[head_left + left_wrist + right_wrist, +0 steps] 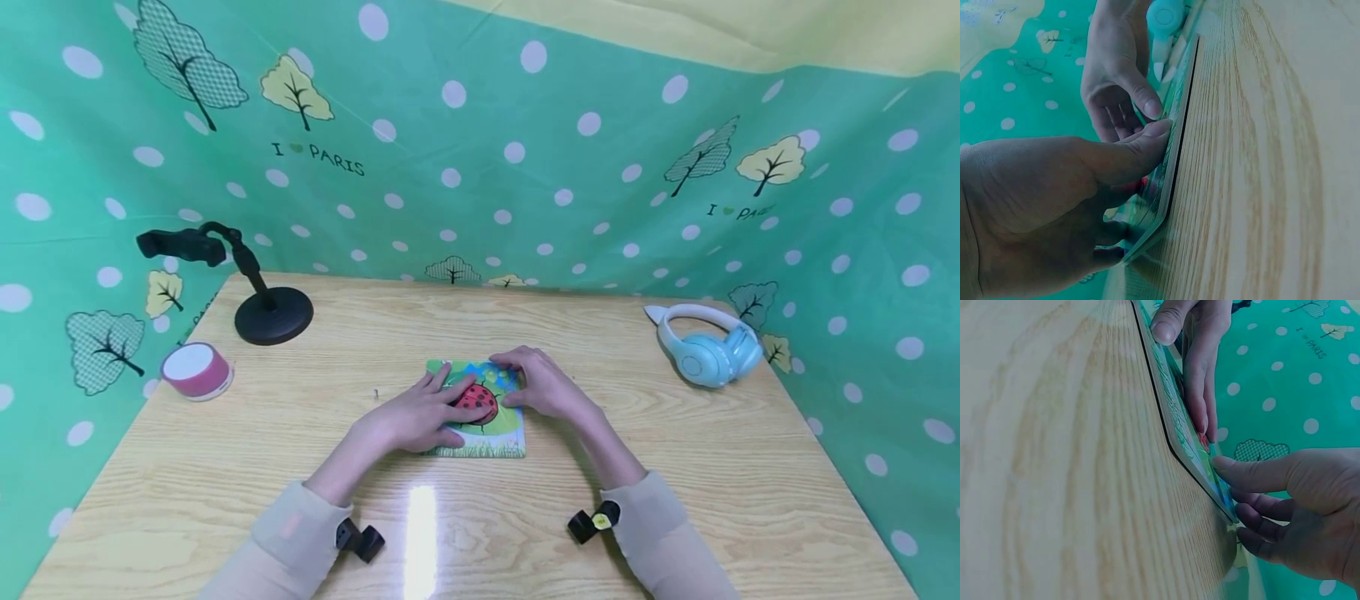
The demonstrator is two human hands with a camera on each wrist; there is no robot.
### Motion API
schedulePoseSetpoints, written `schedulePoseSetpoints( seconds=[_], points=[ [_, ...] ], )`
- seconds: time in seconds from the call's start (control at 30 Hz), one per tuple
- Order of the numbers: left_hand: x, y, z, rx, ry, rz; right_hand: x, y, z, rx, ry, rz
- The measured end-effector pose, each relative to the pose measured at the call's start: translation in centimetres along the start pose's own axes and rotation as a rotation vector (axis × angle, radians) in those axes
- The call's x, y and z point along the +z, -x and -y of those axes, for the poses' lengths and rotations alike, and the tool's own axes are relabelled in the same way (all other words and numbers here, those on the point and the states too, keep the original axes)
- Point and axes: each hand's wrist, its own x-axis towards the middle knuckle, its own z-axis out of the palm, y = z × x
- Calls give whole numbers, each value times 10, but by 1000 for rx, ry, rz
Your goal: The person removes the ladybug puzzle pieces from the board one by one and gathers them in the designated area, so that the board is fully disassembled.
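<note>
A flat picture board (pixel 504 442) with a red ladybug (pixel 481 398) on green leaves lies in the middle of the table. My left hand (pixel 422 415) rests on its left part with fingers spread, some of them reaching over the ladybug. At the upper right corner, my right hand (pixel 546 387) touches the board with its thumb and fingertips. The right wrist view shows the right thumb (pixel 1250 473) on the board's face and the other fingers bent loosely by its edge. In the left wrist view the left thumb (pixel 1138 150) lies along the near edge.
The wooden table (pixel 645 517) backs onto a green dotted cloth (pixel 480 192). A black stand (pixel 273 315) is at the back left, with a pink and white round device (pixel 197 371) in front of it. Blue and white headphones (pixel 708 358) lie at the right.
</note>
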Motion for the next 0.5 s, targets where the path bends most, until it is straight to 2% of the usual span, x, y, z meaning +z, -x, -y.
schedulePoseSetpoints(
  seconds=[0.3,0.5],
  points=[
    [-2,-1,-1,-15,-3,14,-1,-1,-1,3,-14,22],
    [-3,-1,-2,-15,3,15,-1,0,0,46,-20,13]
  ],
)
